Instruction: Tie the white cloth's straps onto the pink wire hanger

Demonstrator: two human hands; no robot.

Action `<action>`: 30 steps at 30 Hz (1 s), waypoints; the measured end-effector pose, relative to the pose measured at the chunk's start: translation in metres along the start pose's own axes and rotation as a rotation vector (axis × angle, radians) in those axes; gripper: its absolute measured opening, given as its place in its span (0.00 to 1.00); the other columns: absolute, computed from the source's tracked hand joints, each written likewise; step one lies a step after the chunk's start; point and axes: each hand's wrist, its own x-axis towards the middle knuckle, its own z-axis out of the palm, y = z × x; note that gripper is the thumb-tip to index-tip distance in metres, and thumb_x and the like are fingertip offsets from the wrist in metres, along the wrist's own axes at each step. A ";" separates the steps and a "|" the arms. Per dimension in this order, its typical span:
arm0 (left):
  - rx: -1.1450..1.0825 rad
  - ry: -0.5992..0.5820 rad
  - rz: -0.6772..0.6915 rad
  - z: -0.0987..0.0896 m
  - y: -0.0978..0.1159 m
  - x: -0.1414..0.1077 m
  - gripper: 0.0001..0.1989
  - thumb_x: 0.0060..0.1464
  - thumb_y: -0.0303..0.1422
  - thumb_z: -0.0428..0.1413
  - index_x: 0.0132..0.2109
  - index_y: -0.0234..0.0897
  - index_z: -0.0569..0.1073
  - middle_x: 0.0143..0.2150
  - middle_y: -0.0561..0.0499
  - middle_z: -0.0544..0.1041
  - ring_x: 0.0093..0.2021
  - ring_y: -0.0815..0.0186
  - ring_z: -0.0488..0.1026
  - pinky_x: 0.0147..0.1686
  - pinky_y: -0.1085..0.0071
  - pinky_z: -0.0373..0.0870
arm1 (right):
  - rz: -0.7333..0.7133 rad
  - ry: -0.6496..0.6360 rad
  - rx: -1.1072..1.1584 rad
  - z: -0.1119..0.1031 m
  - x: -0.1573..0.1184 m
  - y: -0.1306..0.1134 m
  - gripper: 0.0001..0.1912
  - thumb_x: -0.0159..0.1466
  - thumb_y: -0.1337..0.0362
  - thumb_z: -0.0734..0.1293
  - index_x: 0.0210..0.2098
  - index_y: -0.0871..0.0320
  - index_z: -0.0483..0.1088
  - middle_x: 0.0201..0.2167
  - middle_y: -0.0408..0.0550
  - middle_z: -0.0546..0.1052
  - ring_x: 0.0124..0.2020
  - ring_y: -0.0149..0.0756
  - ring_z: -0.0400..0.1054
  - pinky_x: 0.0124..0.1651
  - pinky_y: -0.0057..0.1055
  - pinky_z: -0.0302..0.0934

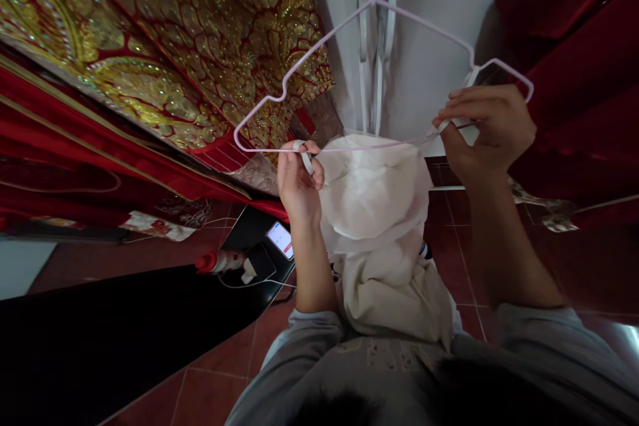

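A pale pink hanger [424, 18] hangs in front of me with its hook upward. My left hand [300, 176] is closed on a white strap [306, 161] at the hanger's bottom bar, left of the middle. My right hand [482, 130] pinches another white strap [443, 125] near the hanger's right end, where a white loop [472, 76] goes round the notch. Below the bar and between my hands hangs a cream-white garment [372, 193], bunched towards my lap.
Red and gold sequined clothes [200, 33] hang at the left, dark red cloth [589, 93] at the right. A black table [124, 326] bears a phone [280, 240] and a red-capped bottle [219, 261]. Metal bars [378, 73] stand behind the hanger, above a red tiled floor [219, 353].
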 end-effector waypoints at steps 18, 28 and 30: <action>0.042 0.004 -0.089 0.005 -0.014 -0.012 0.07 0.65 0.35 0.59 0.39 0.37 0.76 0.38 0.49 0.76 0.18 0.78 0.56 0.17 0.79 0.53 | 0.193 -0.156 0.032 -0.005 0.009 0.019 0.62 0.53 0.60 0.82 0.78 0.38 0.50 0.49 0.46 0.74 0.41 0.35 0.69 0.28 0.26 0.65; 0.100 0.104 0.001 0.018 -0.012 -0.013 0.09 0.69 0.35 0.55 0.38 0.39 0.70 0.36 0.52 0.73 0.18 0.78 0.49 0.17 0.79 0.49 | 0.539 0.076 0.378 0.000 0.001 0.066 0.44 0.51 0.51 0.83 0.65 0.49 0.71 0.41 0.46 0.80 0.39 0.38 0.75 0.44 0.42 0.76; 0.120 0.132 -0.001 0.019 -0.011 -0.013 0.09 0.70 0.35 0.54 0.38 0.39 0.69 0.35 0.52 0.73 0.18 0.77 0.48 0.17 0.79 0.48 | 0.500 0.061 0.440 -0.004 0.007 0.067 0.46 0.48 0.49 0.84 0.64 0.49 0.72 0.41 0.46 0.79 0.40 0.39 0.76 0.43 0.43 0.77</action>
